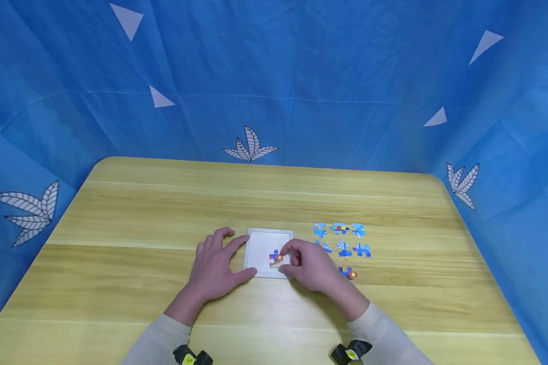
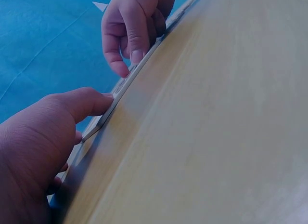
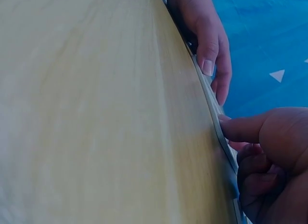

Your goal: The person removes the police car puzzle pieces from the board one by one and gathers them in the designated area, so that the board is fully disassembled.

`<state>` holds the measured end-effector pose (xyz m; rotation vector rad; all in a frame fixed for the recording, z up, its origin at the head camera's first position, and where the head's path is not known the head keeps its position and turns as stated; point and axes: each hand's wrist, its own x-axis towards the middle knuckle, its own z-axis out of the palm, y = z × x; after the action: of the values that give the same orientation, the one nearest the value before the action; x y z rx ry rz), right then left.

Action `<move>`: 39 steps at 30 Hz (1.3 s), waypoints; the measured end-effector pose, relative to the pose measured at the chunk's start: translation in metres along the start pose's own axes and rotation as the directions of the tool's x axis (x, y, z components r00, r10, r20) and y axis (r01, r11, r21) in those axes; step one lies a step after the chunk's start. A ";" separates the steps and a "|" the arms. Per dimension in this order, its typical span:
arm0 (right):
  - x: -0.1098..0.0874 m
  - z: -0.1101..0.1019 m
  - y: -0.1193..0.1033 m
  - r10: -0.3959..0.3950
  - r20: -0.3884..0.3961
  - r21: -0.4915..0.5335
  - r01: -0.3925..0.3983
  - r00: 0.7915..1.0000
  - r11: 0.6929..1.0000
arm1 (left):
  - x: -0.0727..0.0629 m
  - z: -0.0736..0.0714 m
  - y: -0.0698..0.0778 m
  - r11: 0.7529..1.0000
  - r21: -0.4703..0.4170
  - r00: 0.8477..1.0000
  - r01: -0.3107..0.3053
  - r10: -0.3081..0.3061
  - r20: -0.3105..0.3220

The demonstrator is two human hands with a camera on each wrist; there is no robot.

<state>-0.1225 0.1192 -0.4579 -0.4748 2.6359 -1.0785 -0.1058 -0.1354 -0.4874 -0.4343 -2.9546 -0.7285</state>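
A square white puzzle tray [image 1: 258, 251] with a low rim lies on the wooden table. Inside it, right of the middle, is a puzzle piece [image 1: 273, 259] in blue, red and beige. My right hand [image 1: 314, 266] reaches over the tray's right edge and pinches this piece between thumb and index finger, its other fingers curled under. The piece is hidden in the right wrist view. At the tray's left side my left hand [image 1: 215, 268] is spread, the index fingertip at the upper left corner and the thumb [image 2: 94, 102] on the near rim.
Right of the tray, several loose puzzle pieces [image 1: 343, 248] lie in rough rows. One more piece [image 1: 348, 274] sits close beside my right wrist, partly covered. Wooden tabletop [image 1: 141, 213] surrounds the tray, and a blue curtain [image 1: 274, 76] hangs behind the table.
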 end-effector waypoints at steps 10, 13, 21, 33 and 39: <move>-0.001 0.001 0.003 -0.055 0.004 -0.018 0.055 0.998 0.998 | 0.000 0.002 -0.001 1.000 0.001 1.000 -0.002 0.002 -0.001; -0.002 0.001 0.004 -0.072 -0.012 0.002 0.072 0.997 0.997 | 0.000 0.002 -0.001 1.000 0.003 1.000 -0.003 0.003 0.000; -0.016 -0.012 0.012 -0.122 -0.095 0.055 0.128 0.988 0.990 | 0.000 0.003 -0.001 1.000 0.003 1.000 -0.006 0.006 -0.002; -0.057 -0.048 0.050 -0.117 -0.205 0.050 0.130 0.972 0.990 | -0.002 0.003 -0.002 1.000 -0.006 1.000 -0.014 0.014 -0.015; -0.077 -0.063 0.071 -0.069 -0.241 0.031 0.078 0.968 0.996 | -0.002 0.005 -0.003 1.000 -0.001 1.000 -0.016 0.016 -0.018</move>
<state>-0.0888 0.2370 -0.4565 -0.4630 2.8169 -1.2835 -0.1045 -0.1368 -0.4933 -0.4489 -2.9308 -0.7278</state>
